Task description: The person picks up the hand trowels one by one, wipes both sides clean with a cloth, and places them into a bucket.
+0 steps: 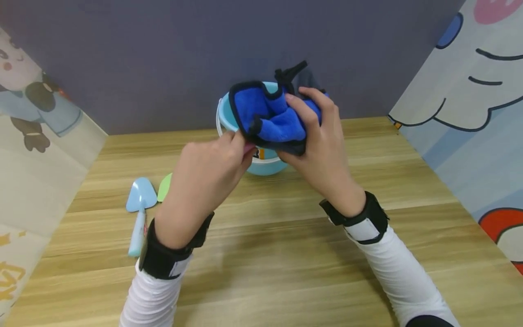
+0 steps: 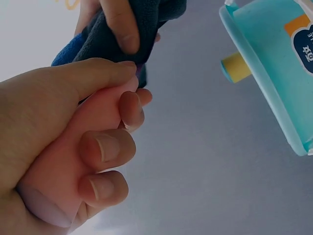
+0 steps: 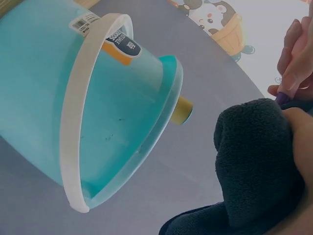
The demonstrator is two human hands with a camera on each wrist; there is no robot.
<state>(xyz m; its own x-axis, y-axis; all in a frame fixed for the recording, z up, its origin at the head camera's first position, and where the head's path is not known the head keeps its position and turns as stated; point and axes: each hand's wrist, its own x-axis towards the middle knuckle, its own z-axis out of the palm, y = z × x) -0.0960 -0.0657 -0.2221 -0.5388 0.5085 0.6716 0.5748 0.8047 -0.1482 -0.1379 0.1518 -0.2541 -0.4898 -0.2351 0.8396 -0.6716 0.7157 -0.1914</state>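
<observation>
A pink handle lies in my left hand, with the fingers wrapped round it. Its far end has a bit of purple and runs into a cloth, so what kind of tool it is stays hidden. Bunched in my right hand is that cloth, blue on one face, dark on the other, with black edging and a black strap. In the left wrist view, the cloth folds round the handle's tip. Behind both hands stands a light blue bucket with a white handle, partly covered by the cloth.
On the wooden table, a light blue toy shovel lies at the left. Beside it a green piece is mostly hidden by my left arm. A dark wall rises behind the bucket. Cartoon-printed panels flank the table.
</observation>
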